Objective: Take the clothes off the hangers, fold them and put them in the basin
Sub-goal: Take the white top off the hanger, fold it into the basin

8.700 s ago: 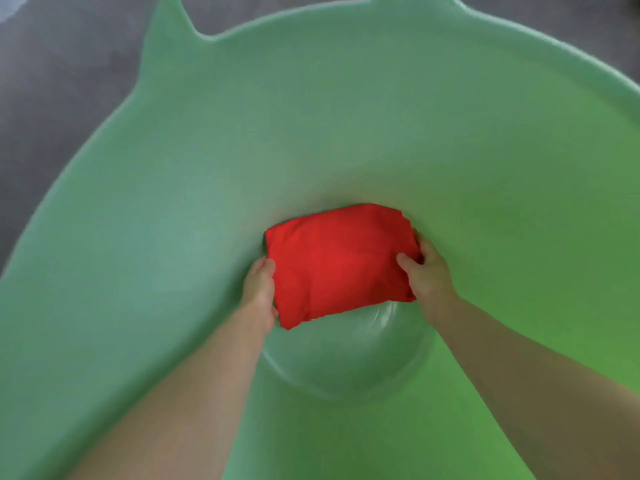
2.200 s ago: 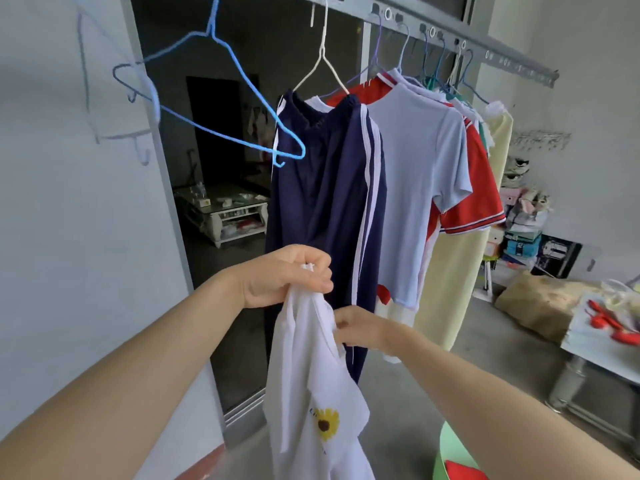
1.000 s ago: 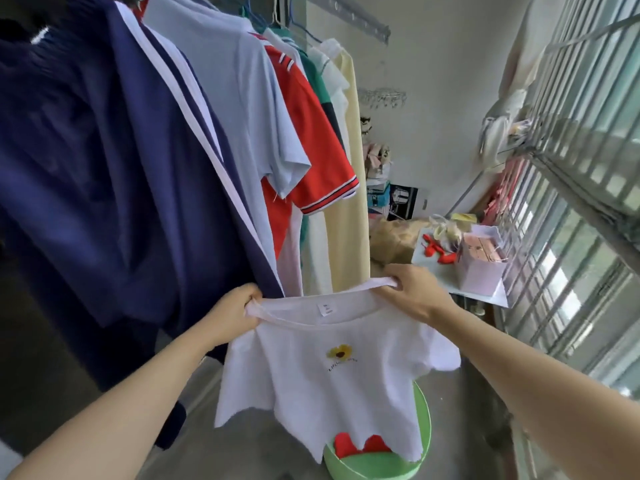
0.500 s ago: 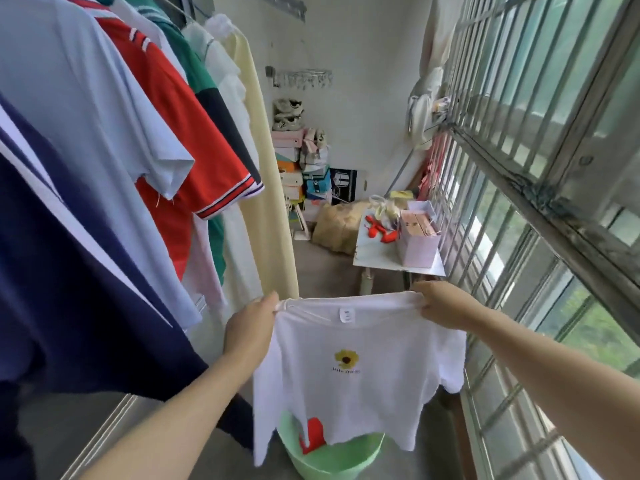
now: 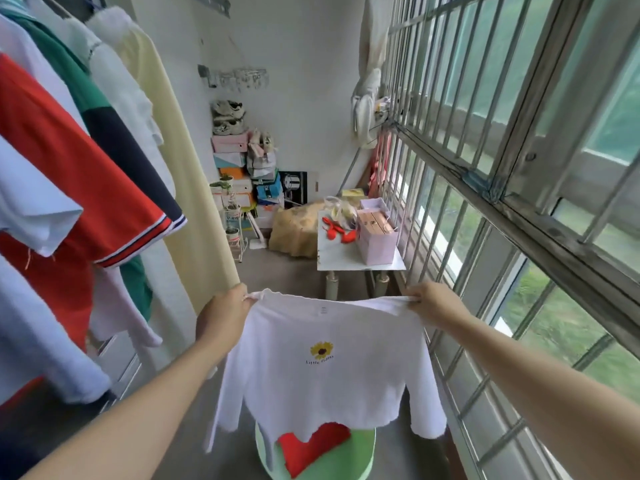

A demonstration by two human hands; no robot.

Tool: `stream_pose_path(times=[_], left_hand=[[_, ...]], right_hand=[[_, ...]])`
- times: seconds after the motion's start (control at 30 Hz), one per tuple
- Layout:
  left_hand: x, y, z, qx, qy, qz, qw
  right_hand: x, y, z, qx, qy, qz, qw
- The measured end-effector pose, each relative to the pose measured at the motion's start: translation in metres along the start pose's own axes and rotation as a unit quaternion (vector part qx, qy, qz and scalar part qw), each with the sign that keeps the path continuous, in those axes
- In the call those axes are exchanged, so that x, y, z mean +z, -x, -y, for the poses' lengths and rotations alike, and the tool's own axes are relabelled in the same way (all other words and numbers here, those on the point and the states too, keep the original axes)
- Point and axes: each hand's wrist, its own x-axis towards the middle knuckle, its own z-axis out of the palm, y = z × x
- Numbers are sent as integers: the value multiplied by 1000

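A person's two bare arms reach forward from the bottom corners of the frame and hold up a small white long-sleeved top with a sunflower print in the lower centre. The left hand pinches one shoulder of the top, fingers clenched on the fabric, and the right hand grips the other shoulder the same way, so the neckline stretches taut between them and the body and sleeves hang straight down, front facing the camera. Directly beneath the hem, at the bottom centre, sits a round pale green plastic basin on the grey floor, and inside it lies a folded red garment, partly hidden by the white top. Along the left side of the frame more clothes hang in a row: a light blue shirt, a red short-sleeved shirt with striped cuff, a green and navy shirt and a long pale yellow garment. On the right, a window with metal bars runs the length of the frame. In the middle distance stands a small white table bearing a pink box, and behind it stacked shoe boxes rest against the white back wall.
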Motion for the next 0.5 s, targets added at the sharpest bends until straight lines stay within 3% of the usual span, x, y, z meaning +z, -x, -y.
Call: stream_pose_path(times=[0.1, 0.13, 0.2, 0.27, 0.33, 0.4, 0.5], left_hand=[[-3, -10, -1, -46, 30, 6, 998], [-2, -15, -2, -69, 73, 17, 995], [-2, -23, -6, -113, 197, 40, 973], [2, -26, -6, -168, 353, 87, 916], [6, -23, -6, -212, 484, 118, 841], [4, -18, -10, -234, 543, 130, 796], [-3, -16, -17, -249, 573, 144, 768]], right_hand=[[2, 1, 11, 54, -117, 24, 991], [5, 2, 14, 87, -205, 32, 974], [10, 7, 23, 146, -403, 29, 903], [14, 10, 32, 183, -539, 18, 822], [16, 8, 40, 219, -589, -13, 778], [18, 3, 44, 235, -572, -32, 786], [23, 1, 52, 153, -393, -11, 907]])
